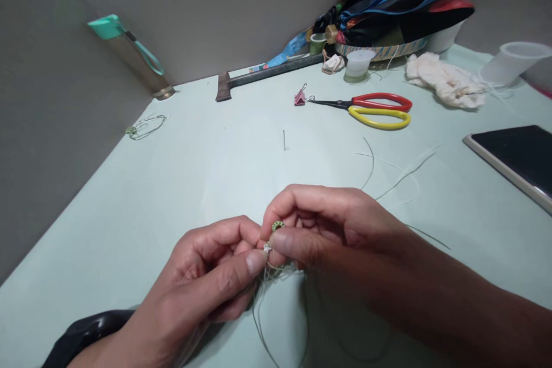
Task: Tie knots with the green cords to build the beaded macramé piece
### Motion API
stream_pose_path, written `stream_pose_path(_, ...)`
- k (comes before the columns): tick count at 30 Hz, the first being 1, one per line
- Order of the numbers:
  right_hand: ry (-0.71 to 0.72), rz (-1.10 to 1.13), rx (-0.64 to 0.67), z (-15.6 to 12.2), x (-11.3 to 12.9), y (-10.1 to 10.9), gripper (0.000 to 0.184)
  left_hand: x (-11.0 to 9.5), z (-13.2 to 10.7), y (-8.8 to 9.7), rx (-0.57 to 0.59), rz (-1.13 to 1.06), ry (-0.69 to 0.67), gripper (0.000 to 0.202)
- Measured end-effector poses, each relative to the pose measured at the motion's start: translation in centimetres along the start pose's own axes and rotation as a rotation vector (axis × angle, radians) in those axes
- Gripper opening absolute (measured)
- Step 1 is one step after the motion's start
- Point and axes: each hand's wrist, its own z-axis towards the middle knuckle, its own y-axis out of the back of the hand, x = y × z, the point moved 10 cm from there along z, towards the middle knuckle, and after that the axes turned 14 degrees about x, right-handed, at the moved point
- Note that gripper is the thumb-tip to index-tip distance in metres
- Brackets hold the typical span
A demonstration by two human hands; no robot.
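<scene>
Knotted green cord (pixel 278 223) is pinched by both hands (pixel 330 227); a translucent cup (pixel 508 69) stands far right, contents unclear.

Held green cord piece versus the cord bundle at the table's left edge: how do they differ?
The held piece is pinched between left hand and right hand; the cord bundle lies on the table. The held piece shows a tight, patterned green curve; the bundle spreads into a thin, loose loop. Both include green.
</scene>
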Motion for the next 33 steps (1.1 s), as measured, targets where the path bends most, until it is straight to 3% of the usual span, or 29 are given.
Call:
stream_pose_path(6, -0.031, 0.085, 0.028, 0.2, -0.4, 0.0, 0.018, 0.0, 0.6, -1.3, 0.097, -0.092, 0.01, 0.027)
stream_pose_path(16, -0.022, 0.247, 0.021, 0.6, -1.0, -0.5, 0.031, 0.5, 0.2, -0.8, 0.112, -0.023, 0.063, 0.03)
stream_pose_path(20, -0.014, 0.342, 0.034, 0.6, -0.9, -1.0, 0.033, 0.7, 0.6, -1.8, 0.17, -0.159, 0.092, 0.028)
stream_pose_path(23, -0.044, 0.32, 0.024, 0.5, -0.9, -0.9, 0.034, 0.6, 0.9, -2.4, 0.208, -0.235, 0.1, 0.027)
stream_pose_path(33, -0.044, 0.134, -0.027, -0.1, 0.1, -0.1, 0.021, 0.5, 0.8, -1.7, 0.134, -0.197, 0.079, 0.026)
